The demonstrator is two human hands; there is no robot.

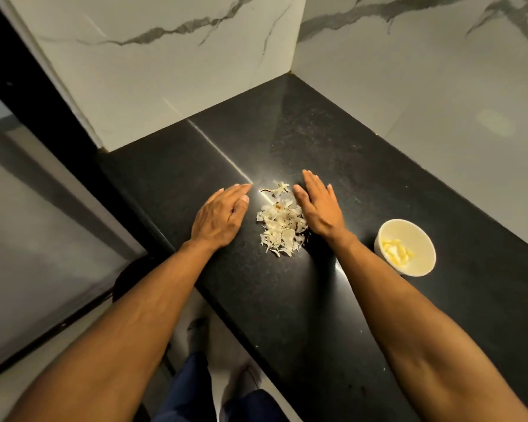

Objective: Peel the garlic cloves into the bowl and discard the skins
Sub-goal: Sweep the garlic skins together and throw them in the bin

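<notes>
A black stone desk [363, 184] sits in a corner of white marble-veined walls [165, 71]; no writing or brand shows anywhere. The left hand [218, 216] and right hand [319, 205] lie flat with fingers straight, flanking a heap of papery garlic skins [281, 226], the right touching it. A white bowl [409, 269] to the right holds peeled garlic cloves [395, 252].

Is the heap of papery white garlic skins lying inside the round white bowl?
No, the heap of papery white garlic skins lies on the black counter, left of the round white bowl.
</notes>
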